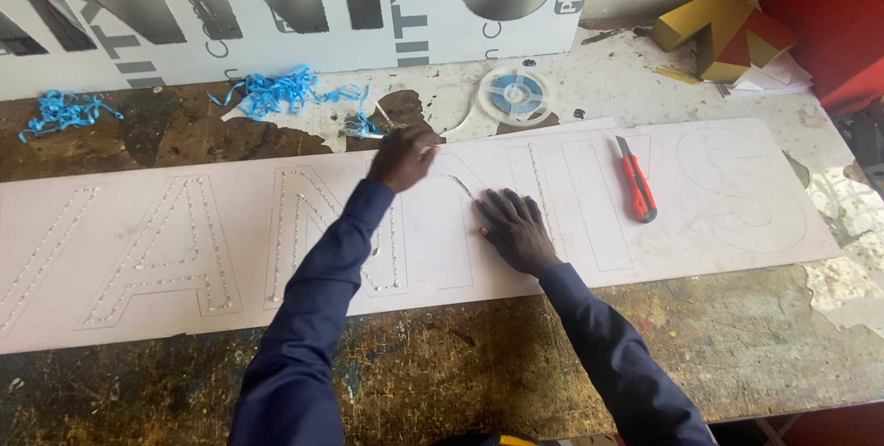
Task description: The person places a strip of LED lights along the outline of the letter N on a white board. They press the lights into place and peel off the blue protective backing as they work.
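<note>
- White flat sign panel (pixel 645 253) with outlined block letters lies lengthwise across the worn, paint-stained desk (pixel 460 363); small bright studs or beads line the letter outlines on its left half, while the letters toward 3 o'clock are bare pencil-like outlines.
- Step in hand, as I judge it: running the row of studs along the diagonal stroke of the middle letter; the stud line (pixel 460 186) ends between the two hands.
- Left hand (pixel 403 157) is closed at the fingertips, seemingly pinching something small; the blur hides what it is, so I cannot tell.
- Right hand (pixel 517 230) lies flat on the panel with fingers spread, pressing it down at 4 o'clock from the left hand, just beside the stud line.
- Next move likely calls for exact placing on the drawn line, with the panel held steady.
- Red utility knife (pixel 636 181) rests on the panel at 3 o'clock of the right hand, apart from it.
- Clear reel with a blue core (pixel 515 94) sits on the desk at 12 o'clock; blue shreds (pixel 276 92) lie at 11 o'clock.
</note>
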